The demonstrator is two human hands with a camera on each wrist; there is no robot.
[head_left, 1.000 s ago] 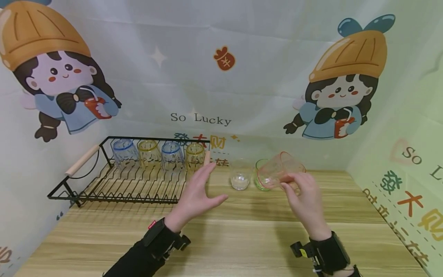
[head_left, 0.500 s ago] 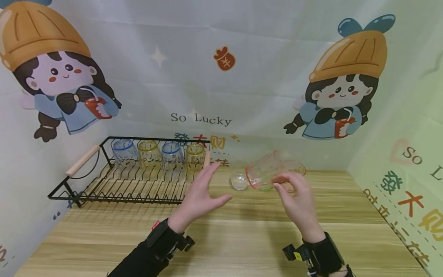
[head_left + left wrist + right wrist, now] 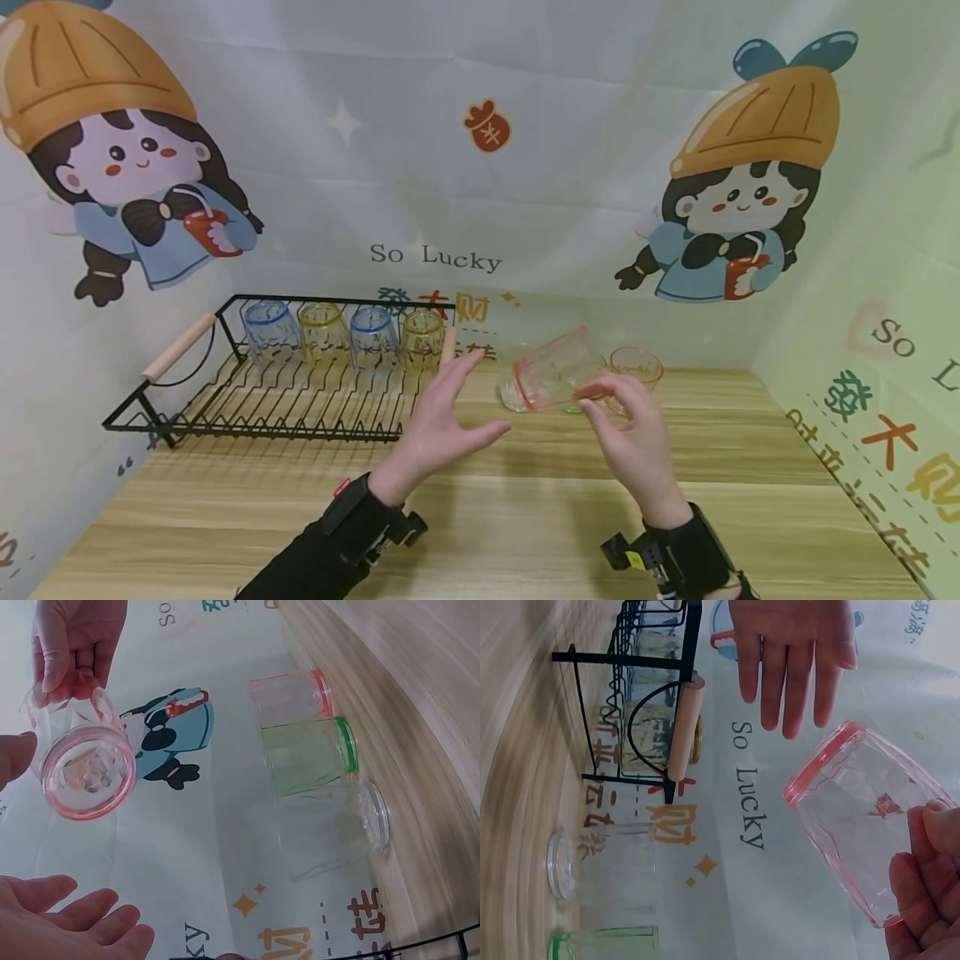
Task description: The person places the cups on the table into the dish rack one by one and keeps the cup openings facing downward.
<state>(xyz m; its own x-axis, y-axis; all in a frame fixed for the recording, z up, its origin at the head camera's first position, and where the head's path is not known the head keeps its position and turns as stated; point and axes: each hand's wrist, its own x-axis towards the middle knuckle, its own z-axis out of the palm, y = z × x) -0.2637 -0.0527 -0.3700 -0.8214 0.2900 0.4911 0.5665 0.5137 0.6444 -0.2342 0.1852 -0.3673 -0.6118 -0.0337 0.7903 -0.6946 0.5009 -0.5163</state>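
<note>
My right hand [image 3: 633, 429] pinches a pink-tinted drinking glass [image 3: 558, 371] by one end, thumb against fingers. The glass is tilted in the air, its thick pink end low and toward the left. My left hand [image 3: 442, 417] is spread, thumb apart from the fingers, with a gap between it and that thick end. In the right wrist view, the left hand's straight fingers [image 3: 784, 682] hang near the glass [image 3: 862, 817]. Behind, a clear glass [image 3: 334, 832], a green glass [image 3: 307, 754] and another red-tinted glass [image 3: 289, 697] stand in a row; the held glass partly hides them in the head view.
A black wire rack [image 3: 255, 433] with wooden handles [image 3: 180, 348] stands left on the wood-grain table [image 3: 480, 542]. Two blue glasses [image 3: 272, 333] and two yellow glasses [image 3: 324, 333] stand along its back. A printed cloth [image 3: 570, 208] hangs behind.
My right hand has carried the pink glass leftward, from in front of the green glass to overlapping the clear one. The left hand has shifted slightly right, still spread.
</note>
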